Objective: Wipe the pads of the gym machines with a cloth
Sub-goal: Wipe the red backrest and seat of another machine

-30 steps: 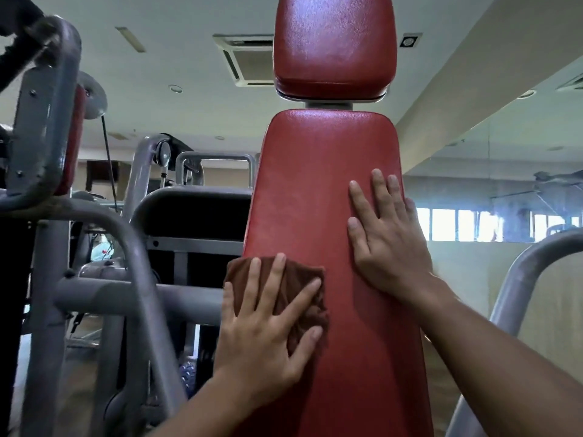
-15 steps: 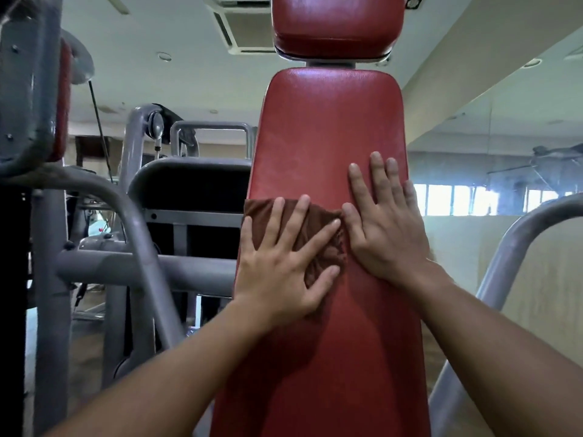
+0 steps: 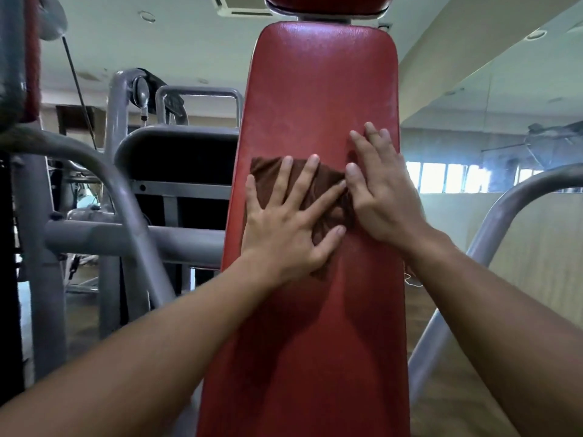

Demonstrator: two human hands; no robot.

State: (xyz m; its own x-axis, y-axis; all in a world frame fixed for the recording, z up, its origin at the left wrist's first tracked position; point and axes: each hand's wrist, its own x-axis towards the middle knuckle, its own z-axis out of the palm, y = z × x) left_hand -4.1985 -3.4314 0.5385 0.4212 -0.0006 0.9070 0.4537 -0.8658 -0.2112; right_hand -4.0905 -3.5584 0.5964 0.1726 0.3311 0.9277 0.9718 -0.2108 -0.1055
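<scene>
Brown folded wiping cloth (image 3: 328,197) lies flat against the middle of the tall red vinyl back pad (image 3: 321,89) — roughly halfway up its face. I judge the wipe to be in its middle stretch: I cannot tell from the surface which parts are already clean, so the upper half and the red headrest pad (image 3: 325,3) at the top edge count as left to do, and so do the pads of the grey steel-framed machines (image 3: 176,146) to the left and farther off.

My left hand (image 3: 284,228) is spread wide, fingers splayed, palm pressing the cloth onto the vinyl — no pinch, just flat pressure. My right hand (image 3: 381,190) is likewise flat and unclenched just to the right, resting on bare pad, its thumb touching the cloth's right edge. It grasps nothing.
</scene>
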